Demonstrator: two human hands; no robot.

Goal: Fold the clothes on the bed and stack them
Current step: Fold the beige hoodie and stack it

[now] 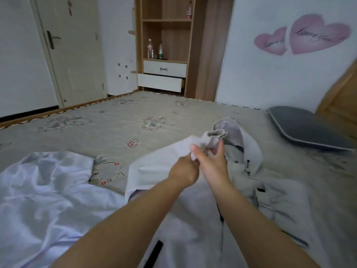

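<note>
A pale grey hooded jacket [193, 219] is held up over the patterned beige bed [116, 120].
Its bunched cuff is pinched by the left hand [183, 172] and right hand [211, 163].

Home bedroom, patterned bed [135, 113], wooden wardrobe shelves [166, 41], door [77, 55]

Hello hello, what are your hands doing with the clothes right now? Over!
Left hand and right hand both gripping grey jacket sleeve cuff. Nothing folded. White shirt lies crumpled left.
</note>
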